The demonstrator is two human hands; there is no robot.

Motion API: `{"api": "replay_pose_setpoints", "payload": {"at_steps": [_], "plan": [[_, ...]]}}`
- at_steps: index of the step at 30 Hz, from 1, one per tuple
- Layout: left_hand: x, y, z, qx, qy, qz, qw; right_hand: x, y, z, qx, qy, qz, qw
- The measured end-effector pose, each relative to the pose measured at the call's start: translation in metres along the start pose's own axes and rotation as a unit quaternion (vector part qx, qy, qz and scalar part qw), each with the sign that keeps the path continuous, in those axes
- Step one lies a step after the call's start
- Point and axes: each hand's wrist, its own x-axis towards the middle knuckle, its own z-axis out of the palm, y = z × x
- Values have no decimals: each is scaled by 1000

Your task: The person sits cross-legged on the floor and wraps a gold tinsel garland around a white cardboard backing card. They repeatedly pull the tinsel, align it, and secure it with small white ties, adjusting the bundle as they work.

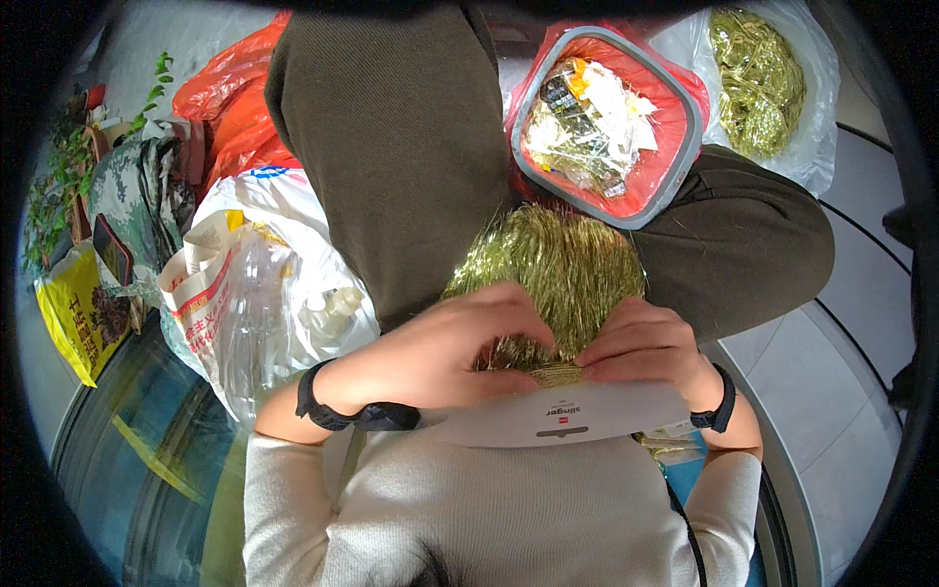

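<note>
A thick bundle of gold tinsel strands (568, 275) lies across my lap, its strands spread away from me. Its gathered end is between my two hands, just above a white printed header card (587, 414) with a hang slot. My left hand (477, 345) curves over the gathered end, thumb and fingers apart around the strands; it is somewhat blurred, so its hold is not certain. My right hand (638, 341) pinches the gathered end from the other side, fingertips near the card's upper edge. Part of the card passes beside my right wrist.
A grey-rimmed bin (697, 139) with a red liner holds scraps beyond the tinsel. A clear plastic bag (821, 132) of gold tinsel lies at the upper right. On the left are a white plastic bag (352, 293) with a clear bottle, red bags (235, 95), and a yellow packet (84, 315).
</note>
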Motion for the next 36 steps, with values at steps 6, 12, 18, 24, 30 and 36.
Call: {"api": "replay_pose_setpoints", "payload": {"at_steps": [6,12,18,24,30,36], "plan": [[-20,4,-9,-48,-10,-84,995,1,-2,-1,-14,20,-5,1000],[-28,5,-3,-24,17,-95,995,-4,1,2,-9,25,-14,1000],[-27,-5,1,-71,63,-42,995,-7,2,4,-10,36,-20,999],[-27,-14,-17,-10,20,34,999,-9,6,2,-9,71,-17,997],[-16,-13,-22,3,72,224,972,5,10,-4,-81,152,-46,984],[7,-18,-18,149,175,312,922,24,16,-2,-84,153,-80,981]]}}
